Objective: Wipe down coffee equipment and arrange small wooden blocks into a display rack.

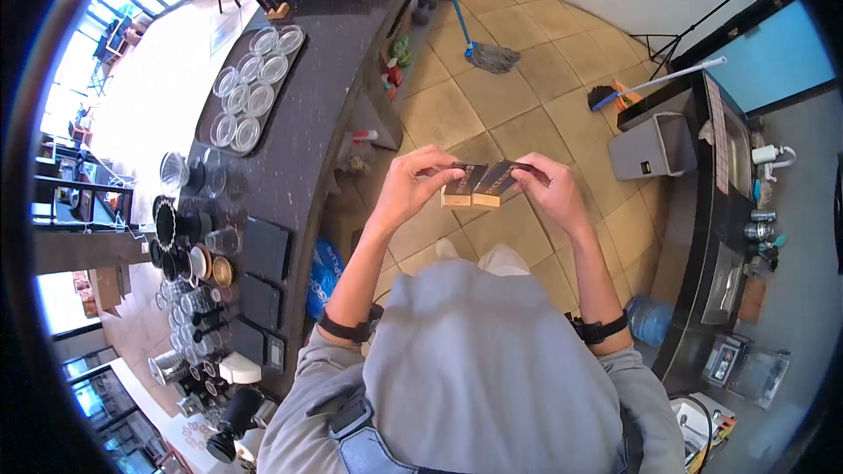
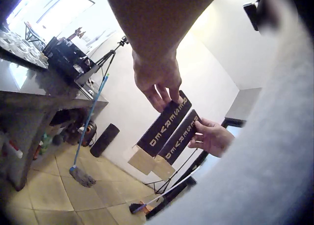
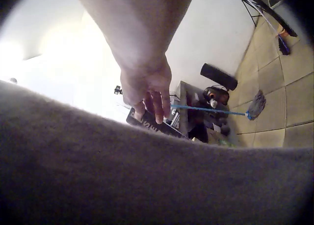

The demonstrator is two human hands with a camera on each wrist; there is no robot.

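Note:
My left hand (image 1: 408,184) pinches a black sign (image 2: 169,124) by its top edge. It reads RESERVED in gold letters and has a pale wooden base block (image 2: 142,159). A matching RESERVED sign (image 2: 180,140) is pinched at its upper end by my right hand (image 1: 553,191), and it too has a wooden base (image 1: 486,200). Both signs hang side by side in front of my body, bases down, over the tiled floor. In the right wrist view, my sleeve or shirt covers much of the frame, and only part of a sign (image 3: 153,126) shows below the fingers.
On the left, a dark counter (image 1: 307,123) carries a tray (image 1: 283,88) of clear round containers and, farther down, several glasses and jars. A mop (image 1: 492,57) stands on the floor ahead. To the right are a grey bin (image 1: 641,147) and a sink counter (image 1: 698,246).

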